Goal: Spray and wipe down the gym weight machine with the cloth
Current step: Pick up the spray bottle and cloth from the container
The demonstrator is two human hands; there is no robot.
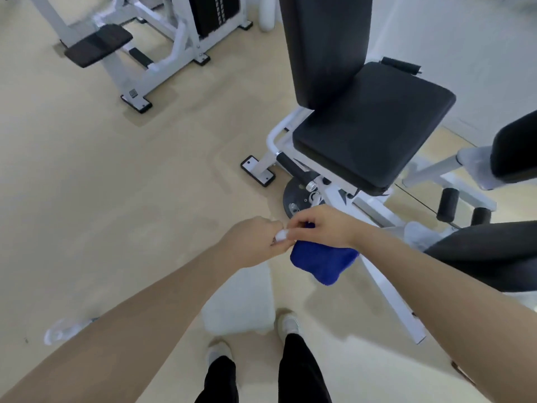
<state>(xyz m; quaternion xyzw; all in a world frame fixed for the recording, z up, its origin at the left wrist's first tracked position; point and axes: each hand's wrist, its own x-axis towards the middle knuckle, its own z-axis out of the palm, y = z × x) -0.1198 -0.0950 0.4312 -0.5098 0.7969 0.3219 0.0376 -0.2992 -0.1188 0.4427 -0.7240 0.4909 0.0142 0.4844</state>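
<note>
The person stands on a pale floor [116, 184] and looks down at both bare forearms, which meet near the middle of the view; the left hand [252, 242] is curled, and a small white object [280, 235] shows at its fingertips, too small and blurred to name; whether the left hand truly grips it cannot be told. The right hand [322, 225] sits just right of it, fingers bent, touching the same white object; a blue cloth [322, 263] hangs from beneath this hand, folded and drooping toward the floor, so the right hand grasps the cloth.

Beyond the hands, to the right, stands the weight machine [334, 196] with a white frame; its black seat [374, 129] is flat and its black backrest [325, 45] rises upright at the far side; black roller pads [449, 203] sit at the right edge. A second machine [139, 53] with a white frame stands at the far left, well apart from the first. At the near edge are the person's black trouser legs [302, 373] and pale shoes [287, 325].
</note>
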